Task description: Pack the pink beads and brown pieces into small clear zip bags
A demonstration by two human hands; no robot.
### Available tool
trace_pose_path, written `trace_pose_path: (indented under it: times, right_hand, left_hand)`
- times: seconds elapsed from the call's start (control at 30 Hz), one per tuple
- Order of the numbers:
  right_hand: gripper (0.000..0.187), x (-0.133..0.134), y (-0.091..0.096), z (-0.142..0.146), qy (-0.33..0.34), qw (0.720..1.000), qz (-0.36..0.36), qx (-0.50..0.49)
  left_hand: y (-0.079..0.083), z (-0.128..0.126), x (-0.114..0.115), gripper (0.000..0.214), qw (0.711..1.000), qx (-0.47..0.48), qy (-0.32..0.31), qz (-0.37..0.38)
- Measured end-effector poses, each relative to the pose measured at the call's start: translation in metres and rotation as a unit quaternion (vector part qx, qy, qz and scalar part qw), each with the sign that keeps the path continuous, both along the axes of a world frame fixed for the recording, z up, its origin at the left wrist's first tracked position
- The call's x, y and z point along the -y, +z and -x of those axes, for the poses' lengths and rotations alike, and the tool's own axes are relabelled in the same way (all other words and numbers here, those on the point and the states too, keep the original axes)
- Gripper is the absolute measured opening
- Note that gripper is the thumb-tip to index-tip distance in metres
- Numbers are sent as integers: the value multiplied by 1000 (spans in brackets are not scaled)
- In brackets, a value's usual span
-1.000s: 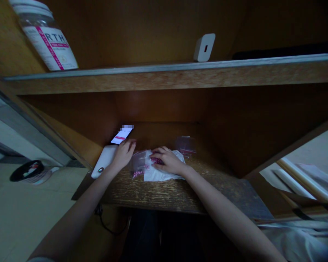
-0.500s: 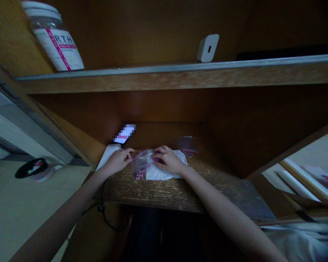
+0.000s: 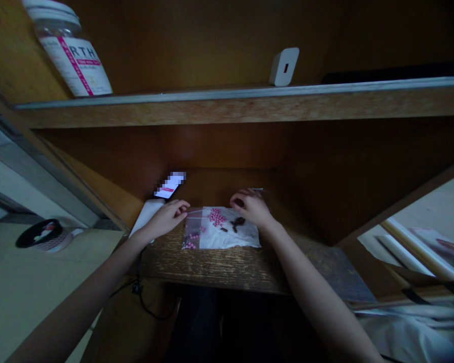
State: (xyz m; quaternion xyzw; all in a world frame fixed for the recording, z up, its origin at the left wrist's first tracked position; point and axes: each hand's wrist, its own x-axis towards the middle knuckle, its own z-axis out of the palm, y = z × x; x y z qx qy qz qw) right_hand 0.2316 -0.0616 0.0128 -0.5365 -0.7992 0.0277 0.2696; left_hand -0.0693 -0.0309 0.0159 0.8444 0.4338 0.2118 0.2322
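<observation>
A clear zip bag [image 3: 191, 227] with pink beads in its lower part lies on the wooden desktop, its right part against a white tissue [image 3: 245, 239]. On the tissue sit a cluster of pink beads [image 3: 216, 217] and several small dark brown pieces [image 3: 236, 223]. My left hand [image 3: 169, 218] has its fingertips closed at the bag's upper left corner. Above the tissue's back right corner hovers my right hand [image 3: 252, 207], fingers loosely curled and apart, with nothing visible in them. It covers most of the small empty bags behind it.
A lit phone [image 3: 170, 185] leans at the back left, beside a white block [image 3: 146, 217] with a black cable [image 3: 138, 272] hanging below. On the upper shelf [image 3: 219, 111] stand a labelled jar [image 3: 77, 63] and a white charger [image 3: 284, 67]. A basket [image 3: 49, 237] sits on the floor.
My right hand has moved back and right off the tissue, uncovering the pink beads and dark pieces. The bag now lies flatter, and my left hand has shifted slightly.
</observation>
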Motion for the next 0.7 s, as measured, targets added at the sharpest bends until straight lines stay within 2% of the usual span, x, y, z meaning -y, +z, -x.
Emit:
trace_pose_path:
  times: [0.07, 0.13, 0.27, 0.43, 0.7]
  right_hand:
    - [15, -4, 0, -24, -86, 996, -7, -9]
    - [16, -9, -3, -47, -142, 990, 13, -11]
    - [19, -17, -17, -77, -182, 979, 83, -35]
    - [22, -22, -28, -87, -168, 981, 92, -42]
    - [42, -14, -20, -83, -77, 988, 133, -16]
  left_hand:
    - [0, 9, 10, 22, 999, -44, 0, -10]
    - [-1, 16, 19, 19, 997, -81, 6, -12]
    - [-9, 18, 26, 18, 996, -87, 22, 7]
    - [-20, 15, 22, 19, 998, -60, 25, 13]
    - [-22, 10, 24, 17, 998, -58, 17, -2]
